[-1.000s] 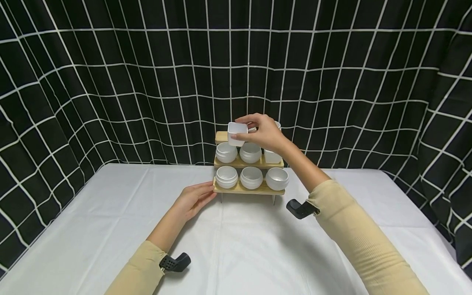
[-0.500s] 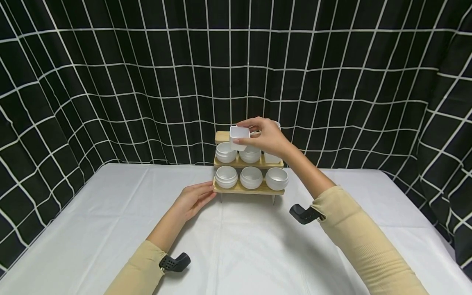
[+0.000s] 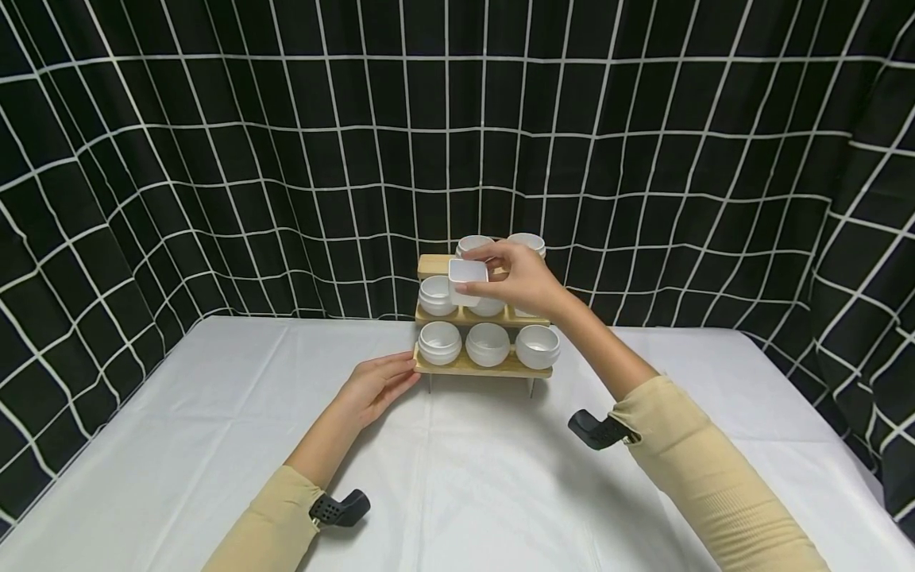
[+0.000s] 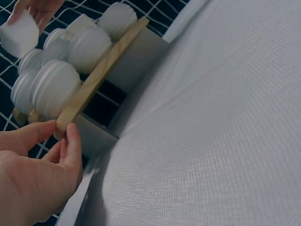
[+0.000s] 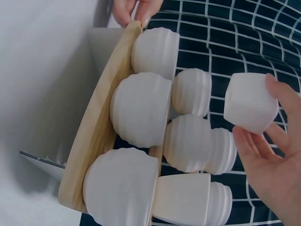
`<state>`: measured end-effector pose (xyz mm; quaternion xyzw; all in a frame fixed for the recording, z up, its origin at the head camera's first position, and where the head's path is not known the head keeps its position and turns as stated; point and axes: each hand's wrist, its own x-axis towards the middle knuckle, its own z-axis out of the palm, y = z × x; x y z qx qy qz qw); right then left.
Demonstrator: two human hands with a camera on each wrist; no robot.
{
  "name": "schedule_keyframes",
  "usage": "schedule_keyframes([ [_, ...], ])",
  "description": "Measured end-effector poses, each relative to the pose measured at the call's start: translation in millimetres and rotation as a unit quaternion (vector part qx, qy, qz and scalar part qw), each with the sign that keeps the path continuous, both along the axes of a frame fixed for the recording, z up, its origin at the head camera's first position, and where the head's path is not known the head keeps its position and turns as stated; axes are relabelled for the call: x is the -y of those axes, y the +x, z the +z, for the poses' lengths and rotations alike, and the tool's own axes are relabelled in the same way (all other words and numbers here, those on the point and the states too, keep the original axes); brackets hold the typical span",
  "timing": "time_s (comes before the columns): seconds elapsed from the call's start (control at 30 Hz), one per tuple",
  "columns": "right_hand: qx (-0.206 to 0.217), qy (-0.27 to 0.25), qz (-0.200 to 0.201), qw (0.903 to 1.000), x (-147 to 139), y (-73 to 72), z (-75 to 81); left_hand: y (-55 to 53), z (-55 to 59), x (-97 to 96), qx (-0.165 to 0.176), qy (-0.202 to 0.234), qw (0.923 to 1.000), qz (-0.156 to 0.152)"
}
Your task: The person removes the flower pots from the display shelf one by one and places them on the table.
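Note:
In my right hand (image 3: 522,278) I hold a small white square cup (image 3: 467,274), pinched by its sides between thumb and fingers. It is in the air in front of the tiered wooden stand (image 3: 431,264), apart from the cups in the right wrist view. My left hand (image 3: 375,389) pinches the left end of the stand's lowest board (image 4: 96,77) between thumb and fingers. White round cups stand along that board, among them a left one (image 3: 439,343), a middle one (image 3: 488,345) and a right one (image 3: 537,347).
The middle tier bears round cups, such as the left one (image 3: 437,295), and a square cup (image 5: 183,197) at the right. Two round cups, one (image 3: 527,242) at the right end, are on the top tier. A white cloth (image 3: 486,477) covers the table before a black gridded curtain (image 3: 457,103).
My right hand has come down and slightly to the right with the square cup, uncovering a round cup on the top tier. The left hand and the stand have stayed put.

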<state>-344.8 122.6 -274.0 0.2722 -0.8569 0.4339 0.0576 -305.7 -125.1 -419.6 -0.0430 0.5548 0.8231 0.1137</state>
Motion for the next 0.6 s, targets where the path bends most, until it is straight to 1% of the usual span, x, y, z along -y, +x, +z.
schedule_keyframes([
  [0.13,0.009,-0.017,0.006,0.9998,0,3.5,-1.7,-0.2,-0.3,-0.1,0.000,0.000,1.0000,-0.001],
  [0.3,0.015,-0.019,-0.003,0.9997,1,7.9,-3.2,-0.6,-0.1,-0.4,0.002,0.001,1.0000,0.000],
  [0.47,0.008,-0.008,-0.002,0.9999,-1,11.1,-4.9,0.0,1.0,-0.6,0.005,0.001,1.0000,0.003],
  [0.6,-0.002,-0.007,0.002,1.0000,-3,12.8,-6.5,0.5,1.0,-0.8,0.001,0.003,1.0000,0.003],
])
